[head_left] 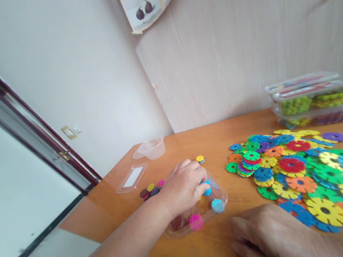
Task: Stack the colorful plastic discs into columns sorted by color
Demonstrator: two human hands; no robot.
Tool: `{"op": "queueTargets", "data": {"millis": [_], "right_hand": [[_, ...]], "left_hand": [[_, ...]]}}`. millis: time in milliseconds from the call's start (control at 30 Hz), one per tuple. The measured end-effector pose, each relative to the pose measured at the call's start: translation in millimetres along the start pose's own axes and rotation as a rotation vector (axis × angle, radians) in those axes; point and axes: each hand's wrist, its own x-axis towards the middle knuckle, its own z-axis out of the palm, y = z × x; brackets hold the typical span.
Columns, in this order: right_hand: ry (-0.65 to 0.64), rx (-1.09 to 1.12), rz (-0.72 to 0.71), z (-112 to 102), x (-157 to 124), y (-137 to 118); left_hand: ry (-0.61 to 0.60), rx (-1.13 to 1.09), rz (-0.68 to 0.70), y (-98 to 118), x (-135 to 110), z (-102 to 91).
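My left hand [183,186] reaches over a clear plastic box [221,195], its thumb and fingers closed on small blue notched discs [207,189]. Inside the box are a pink disc [196,222], a brown disc [178,223] and a light blue disc [217,205]. Part of the box is hidden under my hand and wrist. My right hand [270,235] rests on the table near its front edge, fingers curled in, with nothing seen in them. Just beyond it spreads a heap of larger flower-shaped notched discs [301,184] in many colours.
Short stacks of small discs [151,188] stand left of the box, and a yellow-topped stack [200,159] behind it. A clear lid [132,178] and clear tub [153,149] lie at the back left of the table [206,138]. Filled clear containers [315,98] are stacked at the back right.
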Motion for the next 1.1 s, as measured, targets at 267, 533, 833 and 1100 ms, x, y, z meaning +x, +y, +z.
{"op": "queueTargets", "data": {"millis": [267, 533, 833, 1100], "right_hand": [[-0.019, -0.074, 0.001, -6.4, -0.1, -6.9], [0.017, -0.044, -0.002, 0.0, 0.0, -2.7], [-0.008, 0.015, -0.013, 3.1, 0.0, 1.3], [0.007, -0.004, 0.002, 1.9, -0.6, -0.4]], "left_hand": [[-0.007, 0.024, -0.019, -2.0, -1.5, 1.9], [-0.01, 0.059, 0.008, 0.6, -5.8, -2.6], [0.03, -0.018, -0.082, -15.9, -20.7, -16.8], [-0.034, -0.001, -0.008, -3.3, -23.8, -10.2]]}}
